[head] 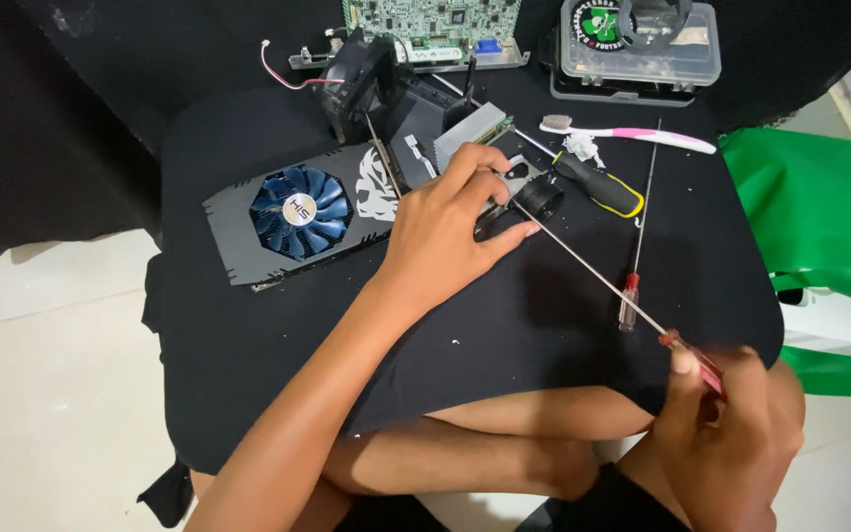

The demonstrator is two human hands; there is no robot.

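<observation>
A graphics card (293,212) with a blue fan lies on a black cloth-covered table (544,315). My left hand (450,222) rests on the card's right end, fingers spread over its metal bracket and a small black cylindrical part (542,193). My right hand (726,424) at the lower right grips the red handle of a long thin screwdriver (593,271). Its shaft runs up-left, and the tip meets the card near my left fingertips.
A second red-handled screwdriver (637,246) and a black-and-yellow screwdriver (603,187) lie to the right of the card. A pink-and-white toothbrush (632,133), a clear parts box (639,44), a green circuit board (430,20) and a black fan (357,79) sit at the back. Green fabric (819,207) lies at right.
</observation>
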